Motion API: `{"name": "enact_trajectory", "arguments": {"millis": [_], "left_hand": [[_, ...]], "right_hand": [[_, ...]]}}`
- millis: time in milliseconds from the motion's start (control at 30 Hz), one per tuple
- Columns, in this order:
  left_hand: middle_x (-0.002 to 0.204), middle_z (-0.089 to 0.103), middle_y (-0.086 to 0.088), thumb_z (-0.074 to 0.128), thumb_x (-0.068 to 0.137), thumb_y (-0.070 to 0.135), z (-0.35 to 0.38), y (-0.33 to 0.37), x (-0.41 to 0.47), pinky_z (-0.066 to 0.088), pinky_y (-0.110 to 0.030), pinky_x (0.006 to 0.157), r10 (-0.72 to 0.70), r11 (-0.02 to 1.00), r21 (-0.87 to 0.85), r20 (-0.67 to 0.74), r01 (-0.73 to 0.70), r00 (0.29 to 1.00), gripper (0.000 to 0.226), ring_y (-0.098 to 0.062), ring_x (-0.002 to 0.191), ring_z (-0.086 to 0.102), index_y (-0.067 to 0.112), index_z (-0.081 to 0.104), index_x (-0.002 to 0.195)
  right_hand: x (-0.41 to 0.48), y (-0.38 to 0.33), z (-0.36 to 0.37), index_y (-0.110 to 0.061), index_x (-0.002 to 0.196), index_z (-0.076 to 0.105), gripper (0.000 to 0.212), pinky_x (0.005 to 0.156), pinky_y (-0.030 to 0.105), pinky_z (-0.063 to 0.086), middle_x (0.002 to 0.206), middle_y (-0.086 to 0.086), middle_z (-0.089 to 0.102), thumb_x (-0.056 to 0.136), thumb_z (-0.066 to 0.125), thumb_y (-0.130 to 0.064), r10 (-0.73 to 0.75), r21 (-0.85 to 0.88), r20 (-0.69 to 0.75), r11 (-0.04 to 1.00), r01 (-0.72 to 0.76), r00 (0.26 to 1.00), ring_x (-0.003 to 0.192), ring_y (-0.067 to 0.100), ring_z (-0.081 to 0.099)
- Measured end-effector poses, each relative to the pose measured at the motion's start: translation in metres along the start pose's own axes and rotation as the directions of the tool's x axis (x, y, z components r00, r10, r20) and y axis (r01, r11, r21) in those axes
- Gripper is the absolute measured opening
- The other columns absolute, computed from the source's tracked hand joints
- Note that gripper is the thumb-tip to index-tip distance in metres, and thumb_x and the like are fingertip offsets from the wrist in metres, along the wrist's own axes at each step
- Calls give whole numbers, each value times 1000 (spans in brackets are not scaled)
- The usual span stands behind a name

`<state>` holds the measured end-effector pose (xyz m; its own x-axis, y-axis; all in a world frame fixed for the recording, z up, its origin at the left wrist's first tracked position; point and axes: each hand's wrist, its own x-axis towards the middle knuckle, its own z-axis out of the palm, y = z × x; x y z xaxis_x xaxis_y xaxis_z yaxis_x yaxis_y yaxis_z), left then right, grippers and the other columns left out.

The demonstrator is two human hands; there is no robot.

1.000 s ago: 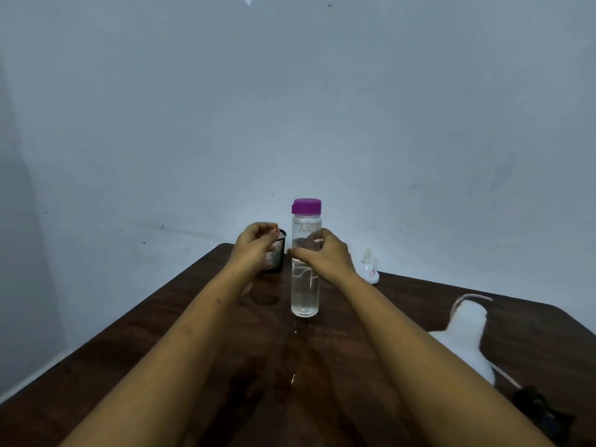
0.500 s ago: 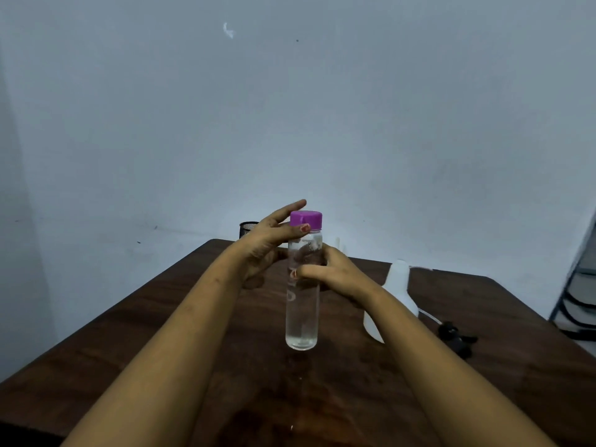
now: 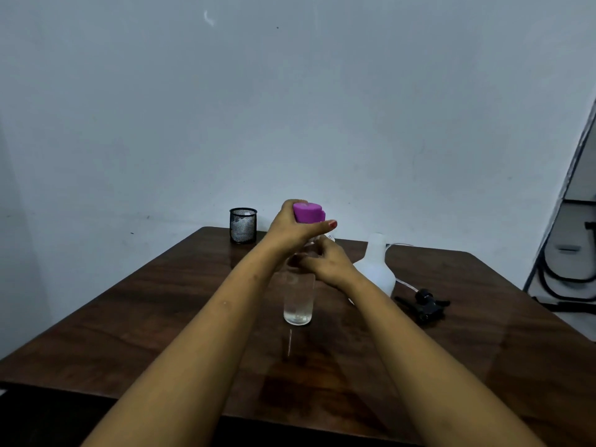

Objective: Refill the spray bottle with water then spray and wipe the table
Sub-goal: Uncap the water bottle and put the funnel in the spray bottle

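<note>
A clear water bottle (image 3: pixel 298 301) stands upright in the middle of the dark wooden table (image 3: pixel 129 317), with a little water at its bottom. My left hand (image 3: pixel 290 230) grips its purple cap (image 3: pixel 308 212) from the left. My right hand (image 3: pixel 329 262) holds the bottle's upper body from the right. The white spray bottle (image 3: pixel 375 266) stands behind my right hand with no top on. Its black trigger head (image 3: pixel 425 304), with a thin tube, lies on the table to the right.
A black mesh cup (image 3: pixel 243 225) stands at the table's far left corner, against the grey wall. A wet streak (image 3: pixel 288 343) runs on the table in front of the water bottle. Dark furniture legs (image 3: pixel 567 269) show at the right edge.
My left hand went from open beside the cap to gripping it. My right hand stays on the bottle body. The view has shifted a little, and the mesh cup is in full sight.
</note>
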<state>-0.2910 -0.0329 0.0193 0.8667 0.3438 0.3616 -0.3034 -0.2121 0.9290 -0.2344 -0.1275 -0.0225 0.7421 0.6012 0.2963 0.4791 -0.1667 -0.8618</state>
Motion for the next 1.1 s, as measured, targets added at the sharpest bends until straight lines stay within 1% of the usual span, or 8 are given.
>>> {"name": "enact_trajectory", "arguments": {"millis": [67, 200, 300, 433, 600, 733, 867, 1100], "left_hand": [[99, 57, 2, 71, 82, 22, 0, 2, -3, 51, -13, 65, -2, 1000, -11, 3, 2, 1000, 46, -6, 84, 58, 17, 46, 120], [105, 67, -5, 66, 85, 16, -14, 2, -3, 50, -30, 97, -13, 997, -73, -57, 9, 998, 26, -19, 103, 63, 14, 62, 110], [92, 67, 2, 66, 84, 10, -29, 3, -4, 50, -10, 69, 37, 999, 9, -128, -36, 991, 23, -7, 84, 62, 12, 65, 106], [89, 68, -1, 79, 71, 9, -42, -3, 4, 51, -31, 85, 48, 999, 1, -206, -49, 977, 26, -13, 86, 65, 16, 66, 92], [101, 55, 11, 85, 64, 22, -23, 1, 11, 52, -29, 83, 77, 993, 101, -130, -64, 988, 61, -6, 89, 57, 27, 53, 115], [103, 53, 4, 85, 64, 30, 0, 6, 16, 51, -32, 89, 65, 991, 124, -147, -47, 987, 70, -18, 97, 58, 31, 47, 123], [115, 55, 0, 75, 71, 47, -5, 3, 17, 49, -35, 96, -15, 995, 93, -135, 28, 991, 66, -19, 106, 58, 29, 48, 128], [110, 67, 2, 75, 75, 14, -34, -3, 16, 47, -27, 81, 16, 999, 50, -207, -5, 978, 46, -14, 104, 63, 18, 60, 118]], "right_hand": [[-1, 1, 1, -15, 111, 57, 47, 91, 45, 54, 101, 12, 70, 68, 74, -26, 3, 9, -10, 1000, -3, 1000, 96, 23, 69], [1, 4, 5, -19, 112, 59, 54, 88, 33, 54, 102, 2, 71, 63, 76, -36, -5, -41, -35, 999, 3, 999, 96, 17, 68], [2, 3, 5, -18, 118, 58, 47, 76, 15, 47, 104, -3, 68, 74, 76, -23, -24, -71, -56, 997, 20, 998, 97, 10, 64], [5, 4, 7, -20, 113, 57, 45, 78, 22, 46, 103, -3, 69, 73, 77, -26, -38, -84, -79, 996, 31, 996, 96, 12, 64], [8, 4, 10, -29, 104, 53, 39, 85, 26, 51, 98, -10, 66, 73, 77, -26, -54, -89, -47, 995, 50, 997, 95, 8, 63], [11, 11, 13, -25, 108, 57, 49, 93, 41, 52, 105, -5, 69, 65, 76, -37, -39, -50, -91, 998, 35, 995, 99, 13, 66], [13, 13, 14, -28, 114, 56, 55, 93, 39, 52, 107, -8, 68, 64, 75, -41, -48, -69, -112, 997, 40, 993, 100, 11, 65], [16, 14, 18, -28, 115, 53, 49, 92, 35, 51, 104, -8, 66, 72, 76, -33, -52, -78, -148, 996, 41, 988, 100, 11, 63]]}}
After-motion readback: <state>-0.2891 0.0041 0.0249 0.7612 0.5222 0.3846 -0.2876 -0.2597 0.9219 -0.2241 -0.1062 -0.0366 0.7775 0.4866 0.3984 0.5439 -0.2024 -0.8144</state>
